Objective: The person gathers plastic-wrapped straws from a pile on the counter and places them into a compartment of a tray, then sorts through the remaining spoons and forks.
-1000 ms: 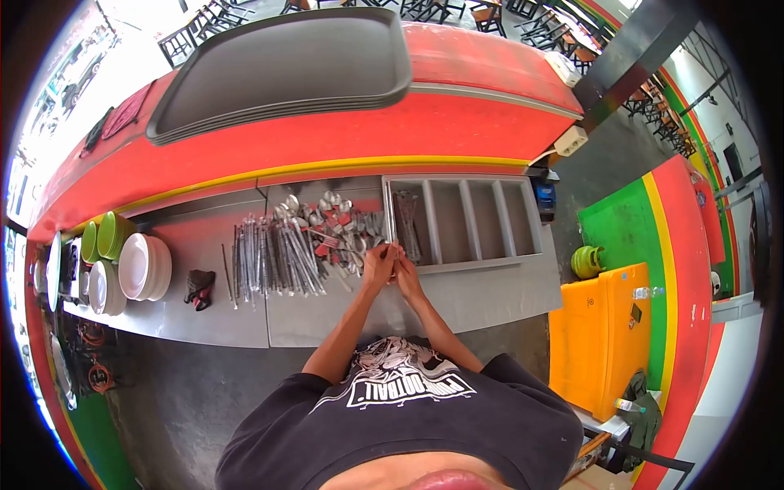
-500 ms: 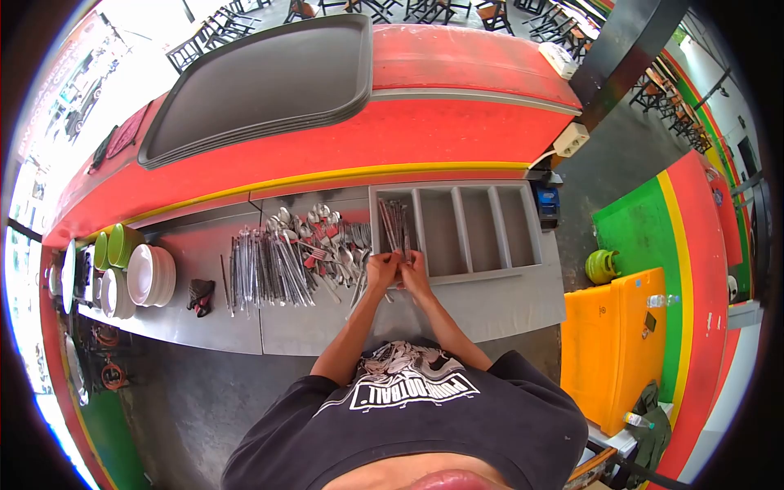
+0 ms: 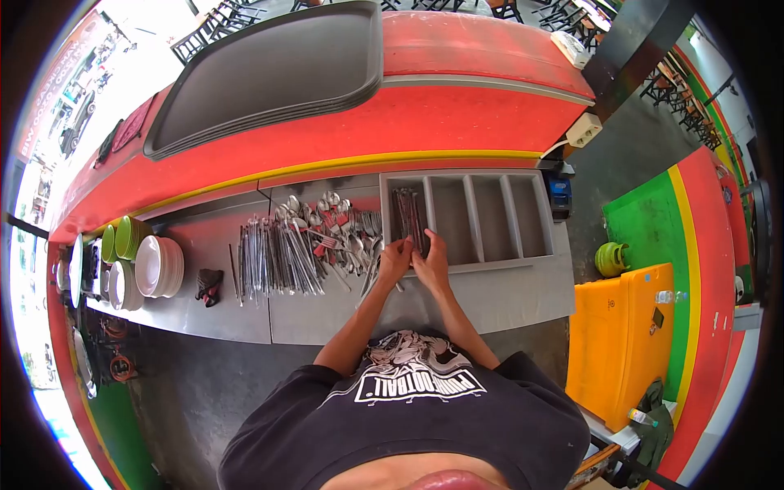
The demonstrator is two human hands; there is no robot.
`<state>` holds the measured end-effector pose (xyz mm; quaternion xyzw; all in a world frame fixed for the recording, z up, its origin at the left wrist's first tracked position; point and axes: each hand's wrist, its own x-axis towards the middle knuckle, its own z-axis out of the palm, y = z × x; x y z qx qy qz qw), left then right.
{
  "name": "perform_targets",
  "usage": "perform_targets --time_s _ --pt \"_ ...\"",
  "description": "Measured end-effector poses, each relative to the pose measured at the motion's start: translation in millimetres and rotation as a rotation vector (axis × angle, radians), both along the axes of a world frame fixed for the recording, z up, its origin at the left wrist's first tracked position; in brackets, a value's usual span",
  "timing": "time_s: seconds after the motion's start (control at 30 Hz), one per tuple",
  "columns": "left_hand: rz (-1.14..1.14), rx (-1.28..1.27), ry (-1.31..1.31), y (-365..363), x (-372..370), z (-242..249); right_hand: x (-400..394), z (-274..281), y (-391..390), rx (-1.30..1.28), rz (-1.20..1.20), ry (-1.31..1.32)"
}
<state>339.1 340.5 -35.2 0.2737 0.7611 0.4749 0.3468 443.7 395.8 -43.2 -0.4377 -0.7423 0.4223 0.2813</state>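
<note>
My left hand [image 3: 395, 260] and my right hand [image 3: 431, 260] meet at the near end of the leftmost slot of a grey divided cutlery tray [image 3: 490, 216]. Both are closed around a bundle of long metal utensils [image 3: 408, 216] that lies in that slot. The tray's other slots look empty. To the left of my hands a loose heap of spoons and forks [image 3: 339, 233] covers the steel counter [image 3: 327, 314], with a row of straight metal utensils [image 3: 273, 257] beside it.
Stacked white plates [image 3: 159, 265] and green bowls [image 3: 122, 238] stand at the counter's left end, with a dark rag [image 3: 208, 286] close by. Dark serving trays [image 3: 269, 73] are stacked on the red ledge behind. A yellow bin [image 3: 616, 343] stands at the right.
Both hands have moved from the counter just in front of the tray into the near end of its leftmost slot, carrying the bundle of utensils forward with them.
</note>
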Motion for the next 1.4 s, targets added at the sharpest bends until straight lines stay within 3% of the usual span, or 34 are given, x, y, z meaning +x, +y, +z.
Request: perform_targets --time_s 0.17,0.27,0.3,0.33,0.47,0.57,0.7,0.83,0.93,1.07,1.17,1.4 --pt "0.105 0.244 -0.158 -21.1 -19.6 -30.4 -15.3 18.5 -10.8 0.144 -0.062 0.029" --pt "0.209 0.306 -0.240 -45.0 -39.8 -13.2 -30.1 36.3 -22.6 -0.120 -0.018 0.007" --pt "0.253 0.314 -0.255 -54.0 -49.9 -9.6 -39.5 29.8 -28.0 -0.036 0.011 0.131" --pt "0.294 0.323 -0.270 -63.5 -60.3 -6.2 -47.2 23.4 -34.0 -0.117 0.057 0.153" --pt "0.508 0.327 -0.093 -108.9 -110.4 -27.3 -84.0 5.9 -67.1 -0.287 0.209 0.219" --pt "0.618 0.036 0.123 -150.1 -145.6 -30.3 -116.1 -11.6 -94.8 -0.297 0.276 0.168" --pt "0.632 -0.023 0.379 -188.3 -175.4 -48.6 -158.1 -21.8 -137.8 -0.387 0.310 0.084" --pt "0.384 -0.085 0.336 -211.1 -188.3 -61.3 -194.2 -50.9 -172.7 0.002 0.261 0.025" --pt "0.342 -0.068 0.321 -216.7 -193.7 -65.6 -206.8 -69.7 -187.1 0.013 0.171 -0.189" --pt "0.182 0.004 0.229 -222.8 -208.1 -81.1 -215.7 -62.0 -197.5 0.162 0.109 -0.281" --pt "0.103 -0.040 0.153 -222.4 -214.9 -53.7 -219.3 -61.4 -195.6 0.103 0.090 -0.341" --pt "0.025 -0.099 0.194 -214.5 -229.8 -55.3 -218.6 -68.5 -190.0 0.033 0.041 -0.353"
